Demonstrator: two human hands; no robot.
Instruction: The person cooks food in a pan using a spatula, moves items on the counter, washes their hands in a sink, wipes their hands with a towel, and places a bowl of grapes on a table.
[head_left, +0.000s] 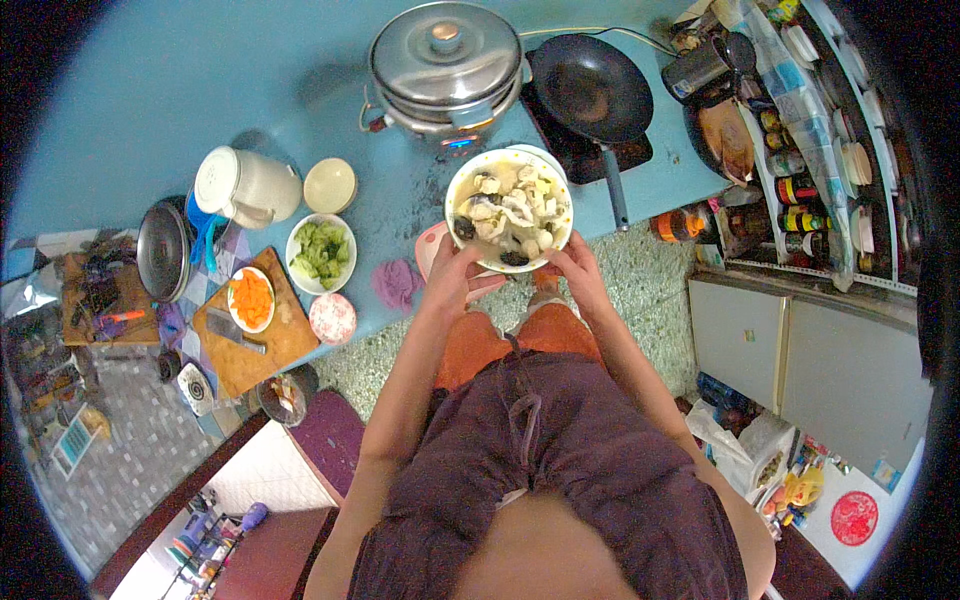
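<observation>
My left hand (454, 276) and my right hand (576, 271) hold a large bowl of soup (510, 210) between them, one at each side of its near rim. Pale chunks and dark pieces, perhaps mushrooms, lie in its broth. Partly beneath the bowl and my left hand is a pink-rimmed item (427, 247). Left of them a crumpled purple cloth (397, 285) rests on the blue counter. Farther left stand a white bowl of chopped green vegetable (322, 253) and a smaller dish of cut carrots (252, 299), the latter on a wooden cutting board (289, 337) beside a cleaver (234, 330).
A lidded steel steamer or cooker (446, 64) stands at the back. Right of it a black wok (592, 88) sits on a dark cooktop (581, 169), its handle towards me. A white pitcher (259, 187) stands at the left, and a shelf of bottles (799, 191) at the right.
</observation>
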